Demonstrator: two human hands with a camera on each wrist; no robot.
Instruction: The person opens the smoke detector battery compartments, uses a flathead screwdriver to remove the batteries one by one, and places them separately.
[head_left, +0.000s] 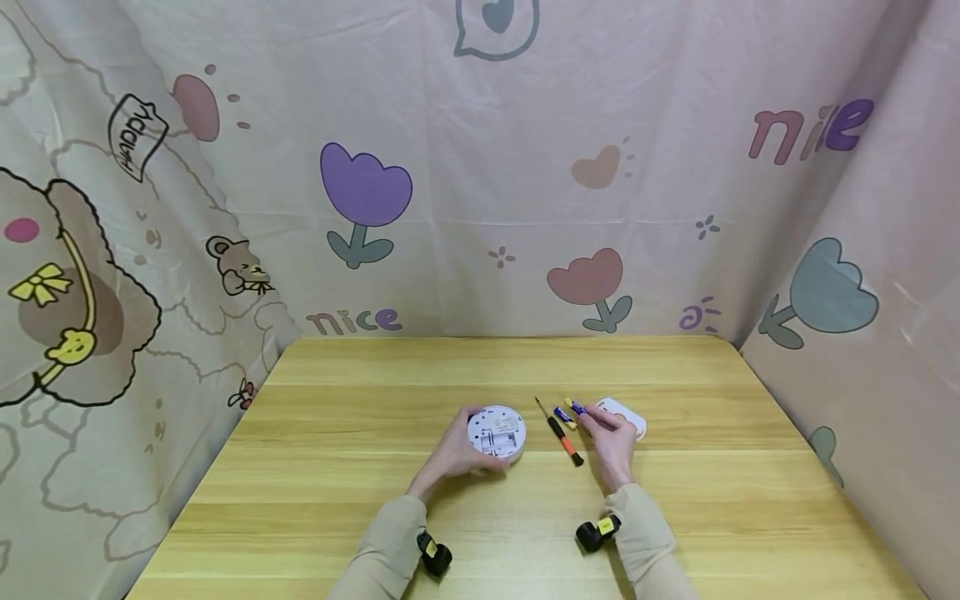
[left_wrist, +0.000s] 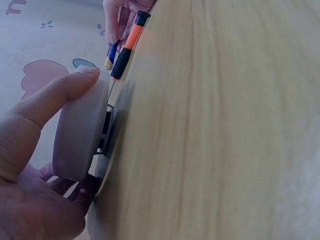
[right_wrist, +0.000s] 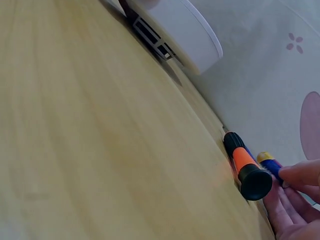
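My left hand (head_left: pixel 459 448) grips a round white device (head_left: pixel 497 422), which looks like a smoke alarm, by its edge. Its underside faces up toward the head camera, with an open battery compartment in it; both wrist views show it tilted over the table. Between thumb and fingers, my right hand (head_left: pixel 613 446) pinches a blue-and-yellow battery (right_wrist: pixel 271 165). A second such battery (head_left: pixel 565 417) lies on the table just left of those fingertips. Beside it is an orange-and-black screwdriver (head_left: pixel 567 446), its thin shaft pointing away from me.
A white rounded plate (head_left: pixel 633 419) lies beyond my right hand, partly hidden by it. The wood-grain table (head_left: pixel 337 467) reaches back to a printed curtain (head_left: pixel 480 275), which also hangs along both sides.
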